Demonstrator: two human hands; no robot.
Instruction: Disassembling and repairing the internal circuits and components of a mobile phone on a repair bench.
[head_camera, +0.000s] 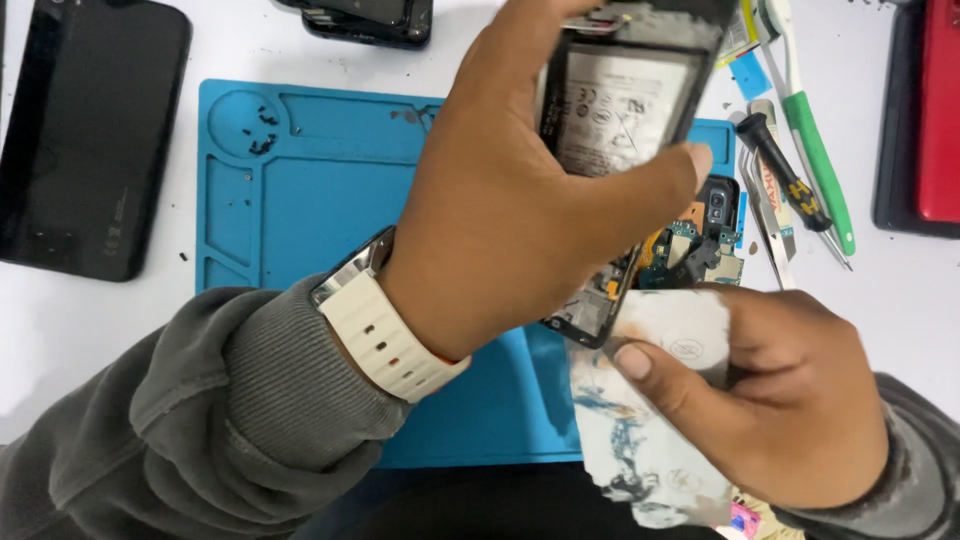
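My left hand (520, 210) grips an opened phone (620, 110), back cover off, with its white battery showing, and holds it tilted above the blue work mat (300, 200). My right hand (790, 400) pinches a stained white cloth (650, 420) against the phone's lower corner. A white watch strap wraps my left wrist. A small circuit board with a camera module (705, 245) lies on the mat just beyond the phone.
A black phone back (85, 130) lies at the left, another dark phone (370, 20) at the top. Right of the mat lie a black screwdriver (790, 180), metal tweezers (765, 215), a green-handled tool (815, 140) and a red device (935, 110). Small screws (262, 130) sit in the mat's tray.
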